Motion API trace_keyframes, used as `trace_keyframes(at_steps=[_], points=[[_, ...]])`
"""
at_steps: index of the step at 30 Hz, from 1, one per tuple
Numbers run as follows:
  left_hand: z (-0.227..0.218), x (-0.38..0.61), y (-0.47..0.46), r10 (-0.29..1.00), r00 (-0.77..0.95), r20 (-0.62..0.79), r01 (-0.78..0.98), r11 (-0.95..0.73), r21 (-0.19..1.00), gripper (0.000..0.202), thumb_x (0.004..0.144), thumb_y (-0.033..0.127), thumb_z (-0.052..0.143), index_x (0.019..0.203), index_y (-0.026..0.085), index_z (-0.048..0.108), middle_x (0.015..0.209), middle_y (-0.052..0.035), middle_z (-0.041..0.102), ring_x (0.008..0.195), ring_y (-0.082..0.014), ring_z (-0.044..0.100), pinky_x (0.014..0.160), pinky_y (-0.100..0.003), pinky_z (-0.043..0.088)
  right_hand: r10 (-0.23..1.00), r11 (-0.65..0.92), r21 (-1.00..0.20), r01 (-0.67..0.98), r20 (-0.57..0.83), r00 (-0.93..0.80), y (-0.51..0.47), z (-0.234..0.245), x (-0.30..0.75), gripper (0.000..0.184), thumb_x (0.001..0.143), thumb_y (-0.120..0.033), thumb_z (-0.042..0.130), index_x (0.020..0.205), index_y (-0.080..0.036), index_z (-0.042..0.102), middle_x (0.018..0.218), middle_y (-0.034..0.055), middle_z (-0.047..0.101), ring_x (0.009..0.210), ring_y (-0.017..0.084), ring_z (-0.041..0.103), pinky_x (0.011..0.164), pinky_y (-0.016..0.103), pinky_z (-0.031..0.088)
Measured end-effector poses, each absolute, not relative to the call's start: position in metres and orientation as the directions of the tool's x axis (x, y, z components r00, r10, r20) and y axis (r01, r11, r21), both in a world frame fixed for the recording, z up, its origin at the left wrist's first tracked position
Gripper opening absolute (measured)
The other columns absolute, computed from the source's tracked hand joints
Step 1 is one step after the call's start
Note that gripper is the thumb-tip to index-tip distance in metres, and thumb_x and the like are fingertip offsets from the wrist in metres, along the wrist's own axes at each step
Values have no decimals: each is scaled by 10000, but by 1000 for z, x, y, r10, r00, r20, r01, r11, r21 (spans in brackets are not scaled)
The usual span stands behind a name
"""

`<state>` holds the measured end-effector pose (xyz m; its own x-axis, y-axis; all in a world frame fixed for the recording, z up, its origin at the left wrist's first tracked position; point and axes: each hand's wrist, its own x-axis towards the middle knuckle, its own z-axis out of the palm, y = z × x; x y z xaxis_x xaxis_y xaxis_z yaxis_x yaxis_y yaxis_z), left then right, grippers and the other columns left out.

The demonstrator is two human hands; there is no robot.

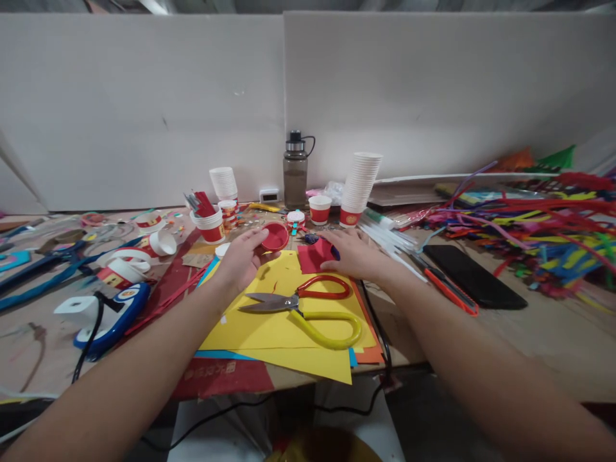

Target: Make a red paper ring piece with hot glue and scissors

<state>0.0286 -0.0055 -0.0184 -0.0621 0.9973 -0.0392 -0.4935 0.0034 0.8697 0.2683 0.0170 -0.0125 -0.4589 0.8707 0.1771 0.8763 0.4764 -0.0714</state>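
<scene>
My left hand point(241, 256) grips a small round red cup-like piece point(275, 238) by its left side, its opening turned toward me. My right hand point(355, 254) curves its thumb and fingers around something dark blue, mostly hidden by the hand, at the right edge of a red paper piece point(312, 258). Below both hands, large scissors point(294, 303) with one red and one yellow handle lie partly spread. They rest on yellow paper sheets point(250, 330), with blue and orange sheets showing underneath.
Behind stand a water bottle point(295, 176), a tall stack of paper cups point(360, 189) and a single cup point(319, 210). A blue-and-white power strip point(113, 317) sits left. At right lie a black phone point(474, 276), an orange cutter point(450, 290) and many pipe cleaners point(543, 234).
</scene>
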Motion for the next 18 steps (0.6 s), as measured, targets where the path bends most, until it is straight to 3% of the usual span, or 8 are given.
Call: trace_keyframes(at_steps=[4,8,10,12,15,18], points=[[-20,27,-4,997,-46,-64,-446,37,894,65,773,133,645,832,114,625,797,-60,681,661,-131,639,559,-264,566,844,505,-6,863,216,-492,21,-21,266,725,717,-430,731,1371,-230,493,1320,147,558,1210,376,445,980,560,317],[-19,23,0,997,-59,-57,-435,26,900,72,747,112,663,801,117,615,767,-57,676,658,-134,640,568,-264,563,822,501,-20,865,324,-468,24,-23,264,686,667,-333,784,1306,-243,550,1266,134,587,1158,360,477,950,537,330],[-17,19,3,996,-83,-43,-443,2,897,88,746,102,657,824,119,619,787,-58,682,670,-136,646,572,-263,562,828,487,-107,867,370,-420,23,-19,263,630,676,-237,769,1273,-230,568,1192,120,629,1086,317,532,911,480,371],[-14,14,7,992,-120,-25,-451,-32,892,114,746,88,644,852,123,620,812,-54,685,674,-132,648,561,-249,554,857,464,-280,841,384,-345,22,-15,263,518,705,-183,728,1207,-211,603,1028,80,686,918,240,598,800,371,427],[-11,5,12,983,-184,-3,-459,-83,885,116,746,76,629,847,130,612,785,-30,673,629,-112,630,498,-203,511,898,409,-523,748,374,-229,20,-7,266,247,771,-246,666,1011,-195,685,779,17,687,670,158,588,609,265,411],[-9,-2,16,974,-226,28,-463,-133,876,108,738,76,625,827,136,610,723,-6,648,546,-83,581,411,-164,423,896,394,-612,686,422,-139,18,-1,267,202,818,-339,605,867,-174,708,641,-2,645,573,135,551,540,247,376]])
